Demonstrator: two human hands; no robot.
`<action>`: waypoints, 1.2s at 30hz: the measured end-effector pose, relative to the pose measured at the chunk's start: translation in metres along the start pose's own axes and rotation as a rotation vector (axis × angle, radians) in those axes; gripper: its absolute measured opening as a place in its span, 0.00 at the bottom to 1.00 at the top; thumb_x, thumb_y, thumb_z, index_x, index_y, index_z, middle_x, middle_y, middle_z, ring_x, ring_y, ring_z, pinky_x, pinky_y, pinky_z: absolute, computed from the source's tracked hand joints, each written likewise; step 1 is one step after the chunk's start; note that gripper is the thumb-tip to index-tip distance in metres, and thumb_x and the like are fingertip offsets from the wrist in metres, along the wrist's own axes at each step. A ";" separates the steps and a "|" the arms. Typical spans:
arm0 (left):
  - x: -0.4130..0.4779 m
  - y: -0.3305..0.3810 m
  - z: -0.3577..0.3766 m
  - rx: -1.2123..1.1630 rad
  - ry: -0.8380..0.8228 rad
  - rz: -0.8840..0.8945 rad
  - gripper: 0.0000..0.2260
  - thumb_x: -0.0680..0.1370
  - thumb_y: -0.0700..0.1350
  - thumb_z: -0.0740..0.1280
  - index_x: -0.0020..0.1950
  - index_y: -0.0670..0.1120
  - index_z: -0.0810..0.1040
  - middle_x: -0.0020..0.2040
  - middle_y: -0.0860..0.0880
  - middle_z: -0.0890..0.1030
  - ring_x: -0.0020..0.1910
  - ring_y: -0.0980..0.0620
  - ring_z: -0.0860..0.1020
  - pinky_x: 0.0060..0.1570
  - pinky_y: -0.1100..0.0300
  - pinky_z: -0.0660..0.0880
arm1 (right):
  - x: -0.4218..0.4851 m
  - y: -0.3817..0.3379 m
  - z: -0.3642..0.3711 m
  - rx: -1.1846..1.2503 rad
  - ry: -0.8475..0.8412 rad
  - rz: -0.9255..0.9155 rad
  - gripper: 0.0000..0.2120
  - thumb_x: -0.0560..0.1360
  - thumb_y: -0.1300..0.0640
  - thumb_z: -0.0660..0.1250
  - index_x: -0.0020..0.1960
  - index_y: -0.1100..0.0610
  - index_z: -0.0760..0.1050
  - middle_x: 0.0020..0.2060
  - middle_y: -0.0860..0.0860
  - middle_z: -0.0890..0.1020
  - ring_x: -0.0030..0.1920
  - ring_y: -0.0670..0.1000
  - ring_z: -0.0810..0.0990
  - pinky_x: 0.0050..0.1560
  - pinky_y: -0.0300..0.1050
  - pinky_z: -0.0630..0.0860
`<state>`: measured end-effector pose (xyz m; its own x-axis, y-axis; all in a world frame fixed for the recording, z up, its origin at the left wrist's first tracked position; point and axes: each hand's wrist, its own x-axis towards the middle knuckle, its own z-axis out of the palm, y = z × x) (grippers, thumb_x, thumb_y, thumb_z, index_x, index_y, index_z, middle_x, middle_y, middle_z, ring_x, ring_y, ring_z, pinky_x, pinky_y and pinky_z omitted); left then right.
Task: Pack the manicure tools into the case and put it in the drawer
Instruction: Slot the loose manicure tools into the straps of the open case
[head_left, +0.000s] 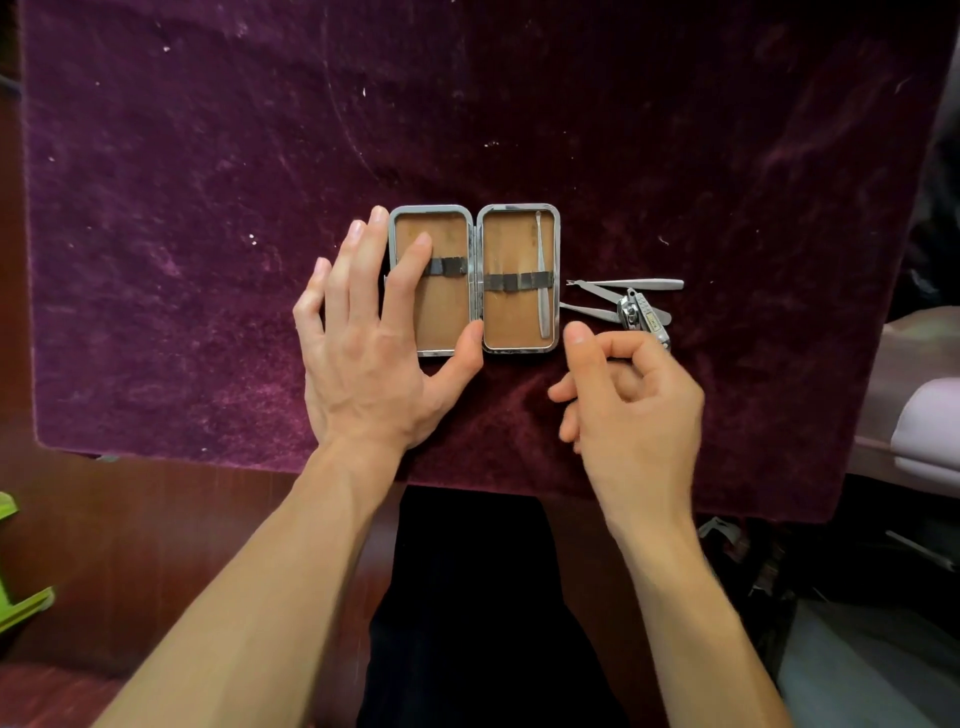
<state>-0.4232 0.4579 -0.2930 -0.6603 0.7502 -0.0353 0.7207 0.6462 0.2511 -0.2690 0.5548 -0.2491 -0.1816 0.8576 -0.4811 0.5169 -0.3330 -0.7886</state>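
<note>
A metal-rimmed manicure case (514, 319) lies open flat on the purple velvet cloth, tan lining up, with a dark elastic band across each half. One slim steel tool (542, 275) is tucked under the band in the right half. My left hand (371, 338) rests spread on the left half, index finger on the lining, thumb at the lower hinge. Right of the case lie loose steel tools: tweezers (631, 283), a file (584, 310) and a nail clipper (641, 314). My right hand (631, 400) hovers just below them, fingers loosely curled, holding nothing that I can see.
The purple velvet cloth (208, 208) covers a dark wooden table (156, 519). A green object (15, 571) sticks in at the lower left edge. Pale fabric and clutter (919, 426) sit past the cloth's right edge. No drawer is in view.
</note>
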 end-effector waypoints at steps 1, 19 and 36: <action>0.000 0.000 0.000 0.000 0.001 -0.001 0.32 0.79 0.66 0.61 0.79 0.51 0.64 0.83 0.45 0.61 0.82 0.45 0.59 0.79 0.43 0.57 | 0.001 0.000 -0.007 -0.047 0.034 -0.068 0.10 0.80 0.45 0.73 0.46 0.50 0.81 0.32 0.48 0.86 0.25 0.44 0.79 0.29 0.36 0.74; 0.000 0.000 0.000 -0.017 0.002 -0.005 0.32 0.79 0.66 0.60 0.79 0.51 0.64 0.83 0.45 0.60 0.83 0.45 0.59 0.79 0.43 0.56 | 0.024 0.009 -0.039 -0.454 0.054 -0.373 0.12 0.79 0.55 0.75 0.61 0.47 0.84 0.49 0.42 0.76 0.53 0.50 0.79 0.57 0.45 0.78; 0.000 0.000 0.000 -0.023 0.008 -0.007 0.32 0.79 0.66 0.60 0.79 0.51 0.63 0.83 0.46 0.60 0.83 0.45 0.59 0.79 0.43 0.56 | 0.062 -0.009 -0.048 -0.531 0.048 -0.411 0.09 0.82 0.57 0.71 0.60 0.50 0.84 0.55 0.46 0.80 0.56 0.50 0.81 0.57 0.53 0.81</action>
<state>-0.4234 0.4580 -0.2928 -0.6670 0.7444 -0.0295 0.7111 0.6480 0.2730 -0.2451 0.6297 -0.2539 -0.4203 0.8941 -0.1547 0.7574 0.2518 -0.6024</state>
